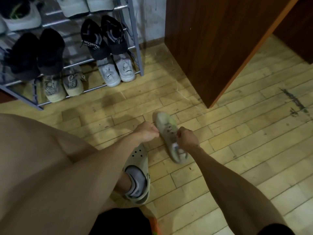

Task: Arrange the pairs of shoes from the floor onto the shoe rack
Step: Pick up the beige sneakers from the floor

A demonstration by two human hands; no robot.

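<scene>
A pale sneaker (166, 128) with greenish trim lies on the wooden floor, toe pointing away from me. My right hand (187, 138) grips it over the laces near the opening. My left hand (146, 132) is curled against the shoe's left edge; whether it pinches anything is hidden. The grey metal shoe rack (138, 48) stands at the upper left. It holds a black sports pair (103, 38), another black pair (35, 53), a white-grey pair (116, 72), a beige pair (62, 87) and white shoes (84, 5) higher up.
A dark brown wooden cabinet (220, 39) stands on the right, its corner near the sneaker. My foot in a beige clog (138, 175) with a white sock is planted just left of the sneaker. Bare floor (245, 150) stretches to the right.
</scene>
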